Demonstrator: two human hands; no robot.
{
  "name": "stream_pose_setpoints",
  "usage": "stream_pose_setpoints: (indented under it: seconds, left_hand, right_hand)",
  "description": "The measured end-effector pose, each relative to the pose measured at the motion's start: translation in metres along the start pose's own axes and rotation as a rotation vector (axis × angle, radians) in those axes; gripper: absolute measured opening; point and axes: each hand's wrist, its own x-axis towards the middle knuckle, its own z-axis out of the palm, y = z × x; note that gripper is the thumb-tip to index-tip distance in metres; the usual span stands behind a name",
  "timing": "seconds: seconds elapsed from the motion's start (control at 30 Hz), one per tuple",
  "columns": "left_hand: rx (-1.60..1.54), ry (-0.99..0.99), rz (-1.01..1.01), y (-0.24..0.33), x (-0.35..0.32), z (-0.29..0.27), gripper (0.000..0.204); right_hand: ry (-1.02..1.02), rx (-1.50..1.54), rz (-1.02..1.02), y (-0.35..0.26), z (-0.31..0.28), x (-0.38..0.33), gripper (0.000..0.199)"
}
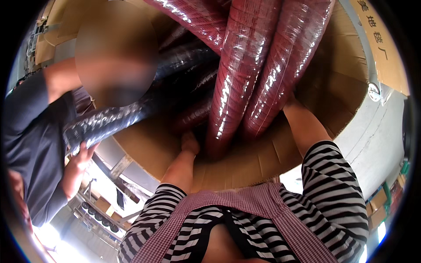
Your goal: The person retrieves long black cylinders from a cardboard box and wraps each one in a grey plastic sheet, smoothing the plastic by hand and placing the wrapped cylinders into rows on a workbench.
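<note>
Long red rolls in shiny clear film (245,65) slant down into a big round-walled cardboard box (245,173) in front of me. My left hand (190,142) is inside the box, low by the end of a shaded dark red roll (193,116); shadow hides its fingers. On the other side, my right hand (289,101) lies against the right edge of the rightmost red roll (287,65), its fingers out of sight behind it. Two upright rolls stand between my hands.
At the left, a co-worker in a dark shirt (33,144) has a hand (81,155) under a dark film-wrapped roll (109,120) that reaches over the box rim. A cardboard flap (381,48) rises at the upper right, and green and brown items (377,204) sit at lower right.
</note>
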Motion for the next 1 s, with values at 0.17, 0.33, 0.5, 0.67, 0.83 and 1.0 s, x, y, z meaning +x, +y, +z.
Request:
stream_pose_setpoints:
  seconds: [0.17,0.33,0.5,0.67,0.83,1.0]
  left_hand:
    - [0.050,0.147,0.088,0.006,0.059,-0.035,0.071]
    - [0.054,0.308,0.233,0.015,0.099,-0.040,0.075]
    - [-0.051,0.361,0.097,0.029,0.085,-0.046,0.082]
    - [0.319,0.283,0.017,0.045,-0.025,-0.106,0.084]
    - [0.426,0.151,-0.096,0.063,-0.142,-0.168,0.092]
    - [0.546,-0.041,-0.230,0.066,-0.247,-0.224,0.081]
  right_hand:
    - [0.031,-0.121,-0.100,0.001,0.005,0.004,0.072]
    - [0.046,-0.268,-0.199,0.011,-0.020,-0.009,0.076]
    - [0.020,-0.492,-0.324,-0.008,-0.073,-0.050,0.080]
    - [0.003,-0.673,-0.378,-0.027,-0.152,-0.123,0.084]
    - [-0.209,-0.662,-0.206,-0.009,-0.220,-0.223,0.090]
    - [-0.274,-0.613,-0.022,-0.038,-0.297,-0.341,0.079]
